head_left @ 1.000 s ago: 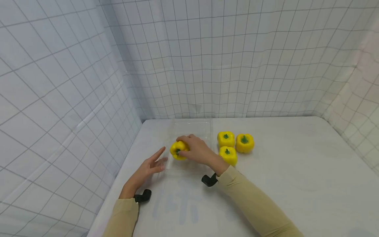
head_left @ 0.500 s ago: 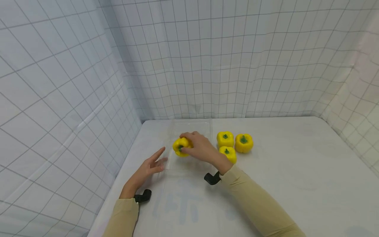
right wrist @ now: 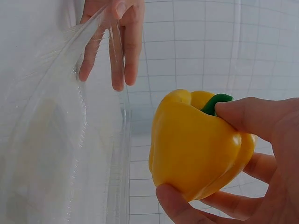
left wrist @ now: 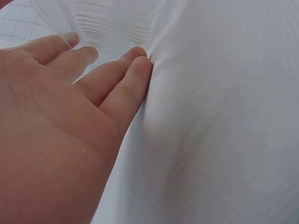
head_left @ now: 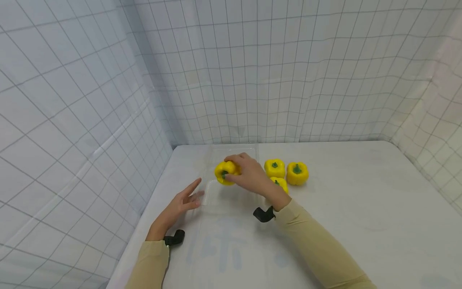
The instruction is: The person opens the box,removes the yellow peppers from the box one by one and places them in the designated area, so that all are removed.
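Observation:
My right hand point(head_left: 249, 172) grips a yellow bell pepper point(head_left: 221, 177) with a green stem, thumb beside the stem. In the right wrist view the pepper point(right wrist: 196, 144) is tilted, held between thumb and fingers. It is over a clear plastic container point(head_left: 231, 198), apart from its wall. My left hand point(head_left: 180, 204) lies at the container's left side, fingers extended. In the left wrist view these fingers point(left wrist: 126, 86) reach the container's ribbed wall point(left wrist: 114, 30); some fingertips seem to touch it.
Just right of the container stand several yellow peppers: a back one point(head_left: 274, 168), a right one point(head_left: 297, 174), and a front one point(head_left: 280, 184) partly behind my right wrist. White grid-lined cloth point(head_left: 270, 80) hangs behind and beside the white table point(head_left: 361, 212).
My right hand has carried the pepper up, away from me and slightly right over the container. The left hand has stayed in place.

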### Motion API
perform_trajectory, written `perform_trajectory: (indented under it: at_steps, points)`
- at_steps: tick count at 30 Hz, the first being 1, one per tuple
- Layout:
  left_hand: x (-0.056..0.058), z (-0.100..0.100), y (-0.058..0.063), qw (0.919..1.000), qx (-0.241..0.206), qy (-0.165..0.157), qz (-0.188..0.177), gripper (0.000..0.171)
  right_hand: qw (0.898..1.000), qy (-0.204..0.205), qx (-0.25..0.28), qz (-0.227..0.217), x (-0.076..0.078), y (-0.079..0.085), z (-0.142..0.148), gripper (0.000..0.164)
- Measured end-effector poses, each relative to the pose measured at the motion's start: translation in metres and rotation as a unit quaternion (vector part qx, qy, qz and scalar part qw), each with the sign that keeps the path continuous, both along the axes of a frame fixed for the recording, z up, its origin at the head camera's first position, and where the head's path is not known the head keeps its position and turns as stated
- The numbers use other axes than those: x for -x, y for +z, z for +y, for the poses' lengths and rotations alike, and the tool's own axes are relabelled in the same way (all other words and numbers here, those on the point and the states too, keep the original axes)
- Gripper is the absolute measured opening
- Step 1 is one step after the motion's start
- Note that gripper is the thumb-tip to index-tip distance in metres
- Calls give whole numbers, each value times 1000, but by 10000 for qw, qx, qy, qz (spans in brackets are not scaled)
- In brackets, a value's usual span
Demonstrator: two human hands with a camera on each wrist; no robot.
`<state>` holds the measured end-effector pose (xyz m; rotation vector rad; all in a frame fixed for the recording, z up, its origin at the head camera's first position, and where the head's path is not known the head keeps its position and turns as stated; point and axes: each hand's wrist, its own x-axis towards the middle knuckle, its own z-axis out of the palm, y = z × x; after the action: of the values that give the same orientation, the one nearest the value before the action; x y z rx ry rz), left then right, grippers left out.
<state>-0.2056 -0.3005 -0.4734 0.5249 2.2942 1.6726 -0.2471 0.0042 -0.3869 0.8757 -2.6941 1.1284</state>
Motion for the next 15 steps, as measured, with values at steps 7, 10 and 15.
perform_trajectory:
  at_steps: [7,10,15]
  points:
    - [1,-1,-1,10000,38,-5,35,74,9997,-73,235,12,-1,7,7,47]
    - [1,-1,-2,10000,17,-20,65,74,9991,-77,424,32,-3,9,10,47]
    - [0,-2,-2,9999,-25,-51,122,74,9967,10,801,-89,-7,15,16,48]
